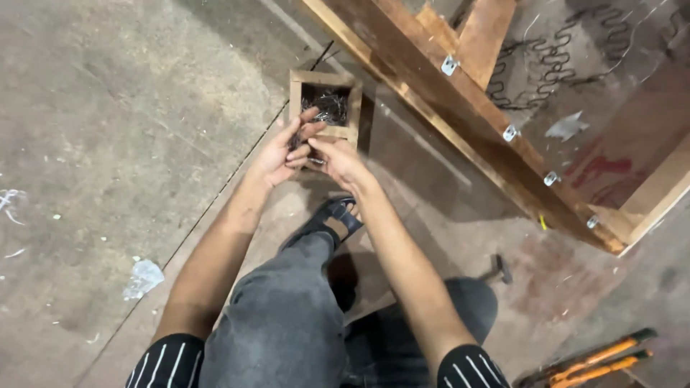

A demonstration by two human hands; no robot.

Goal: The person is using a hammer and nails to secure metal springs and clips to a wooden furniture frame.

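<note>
A small open wooden box [296,92] sits on the concrete floor, filled with a tangle of small dark metal pieces [329,106]. My left hand [282,151] and my right hand [339,159] meet at the box's near edge, fingertips together, pinching some of the small metal pieces between them. Exactly what each hand holds is too small to tell. My forearms reach out over my knees in grey trousers.
A long wooden frame [460,100] with metal clips [510,132] runs diagonally at the right, zigzag springs [546,65] behind it. A hammer [501,268] lies by my right knee. Orange-handled tools [596,359] lie bottom right. Crumpled plastic [144,277] is at left.
</note>
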